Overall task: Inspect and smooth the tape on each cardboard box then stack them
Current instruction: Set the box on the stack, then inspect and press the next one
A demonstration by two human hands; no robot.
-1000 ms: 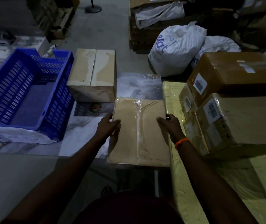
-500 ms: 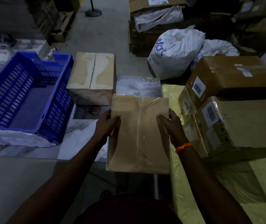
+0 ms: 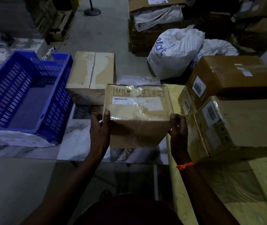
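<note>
Left hand [image 3: 99,129], right hand [image 3: 178,130] grip cardboard box [image 3: 137,109] at opposite sides, fingers [image 3: 174,118] curled round edges; labelled face tipped up, presumably to inspect tape.

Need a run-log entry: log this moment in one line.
left hand, right hand: grip taped cardboard box | shipping label: up | stacked boxes: right

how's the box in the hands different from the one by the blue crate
The held box is gripped at its sides by the left hand and right hand; the crate-side box sits untouched. The held box shows a white label, printed symbols and shiny clear tape; the crate-side box shows only pale patches along its centre seam. Both are brown cardboard.
</note>
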